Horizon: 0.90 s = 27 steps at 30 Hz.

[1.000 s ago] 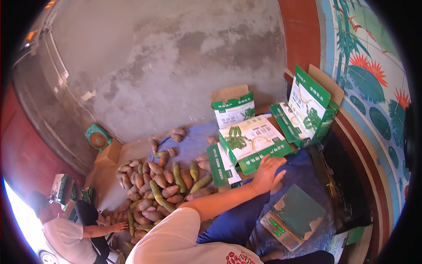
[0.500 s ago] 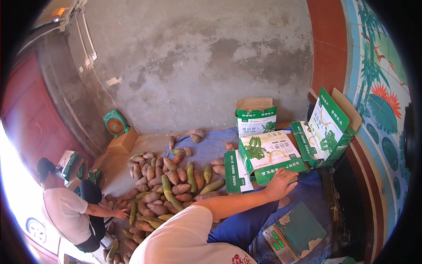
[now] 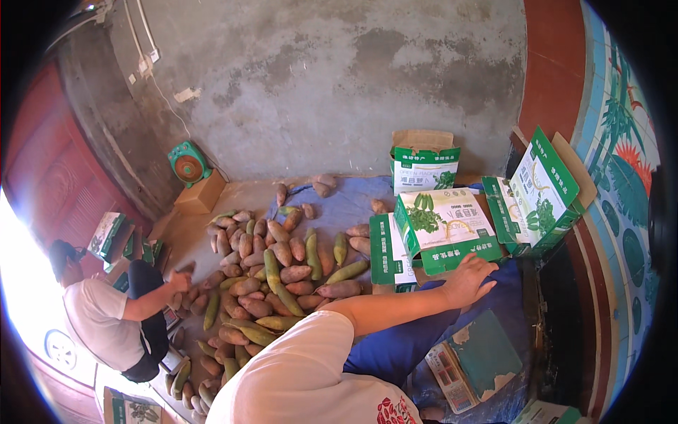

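My left hand (image 3: 470, 280), its arm stretched out to the right, is at the front edge of a green-and-white printed carton (image 3: 452, 219). The fingers are loosely bent and apart, close to the carton's green front flap (image 3: 462, 258); whether they touch it I cannot tell. The carton lies with its printed panel facing up, and a side flap (image 3: 393, 247) sticks out on its left. My right hand does not show. Below my forearm sits a weighing scale (image 3: 487, 353) with a worn, blue-green platform.
Sweet potatoes and long green radishes (image 3: 272, 272) lie heaped on a blue sheet (image 3: 353, 198). More cartons stand behind (image 3: 425, 166) and at right (image 3: 540, 198). At left a co-worker (image 3: 106, 318) crouches, holding a sweet potato. A green fan (image 3: 188, 166) rests on a brown box (image 3: 200, 196).
The view has shifted slightly. My left hand stays by the carton's front, its fingers more bent. The co-worker's hand has risen from the heap with a sweet potato. The scale's green display no longer glows.
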Motion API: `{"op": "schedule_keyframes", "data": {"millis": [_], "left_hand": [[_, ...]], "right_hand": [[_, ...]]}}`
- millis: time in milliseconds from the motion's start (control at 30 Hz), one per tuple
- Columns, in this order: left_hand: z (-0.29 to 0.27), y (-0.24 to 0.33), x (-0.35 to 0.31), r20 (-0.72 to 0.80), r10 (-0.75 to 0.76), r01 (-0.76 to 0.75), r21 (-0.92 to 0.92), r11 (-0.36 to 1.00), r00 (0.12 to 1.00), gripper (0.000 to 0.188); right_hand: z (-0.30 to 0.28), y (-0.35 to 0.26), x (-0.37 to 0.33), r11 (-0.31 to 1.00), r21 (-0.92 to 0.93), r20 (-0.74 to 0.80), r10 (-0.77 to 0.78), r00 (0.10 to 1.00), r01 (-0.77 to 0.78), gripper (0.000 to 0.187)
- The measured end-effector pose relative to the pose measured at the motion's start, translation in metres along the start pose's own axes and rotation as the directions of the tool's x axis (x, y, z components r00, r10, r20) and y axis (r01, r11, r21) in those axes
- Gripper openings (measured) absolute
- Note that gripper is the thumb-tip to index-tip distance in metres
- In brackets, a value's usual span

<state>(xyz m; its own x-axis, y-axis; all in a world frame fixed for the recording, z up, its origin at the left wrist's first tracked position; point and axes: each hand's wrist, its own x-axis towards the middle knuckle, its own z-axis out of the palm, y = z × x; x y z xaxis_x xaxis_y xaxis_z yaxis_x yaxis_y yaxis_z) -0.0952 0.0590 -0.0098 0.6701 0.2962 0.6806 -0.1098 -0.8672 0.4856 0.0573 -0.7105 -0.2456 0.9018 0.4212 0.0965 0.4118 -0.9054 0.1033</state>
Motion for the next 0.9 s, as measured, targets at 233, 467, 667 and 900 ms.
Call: {"op": "schedule_keyframes", "data": {"millis": [233,467,667,900], "left_hand": [[-0.004,0.009,-0.004,0.054,-0.030,0.029,0.028,0.999,0.998,0.033],[-0.006,0.008,-0.002,-0.056,0.007,-0.005,0.029,1.000,0.998,0.033],[-0.027,-0.006,0.003,-0.084,0.043,-0.034,0.100,0.994,0.996,0.033],[-0.028,-0.014,0.002,-0.054,0.063,-0.055,0.128,0.990,0.997,0.027]], "right_hand": [[-0.167,-0.182,0.111,0.975,0.212,-0.072,-0.053,0.996,0.067,0.032],[-0.228,-0.229,0.126,0.874,0.486,-0.108,0.041,0.993,0.016,0.025],[-0.218,-0.321,0.167,0.930,0.267,-0.079,-0.240,0.967,0.253,0.031],[-0.220,-0.384,0.161,0.890,0.253,0.045,-0.404,0.914,0.381,0.013]]}}
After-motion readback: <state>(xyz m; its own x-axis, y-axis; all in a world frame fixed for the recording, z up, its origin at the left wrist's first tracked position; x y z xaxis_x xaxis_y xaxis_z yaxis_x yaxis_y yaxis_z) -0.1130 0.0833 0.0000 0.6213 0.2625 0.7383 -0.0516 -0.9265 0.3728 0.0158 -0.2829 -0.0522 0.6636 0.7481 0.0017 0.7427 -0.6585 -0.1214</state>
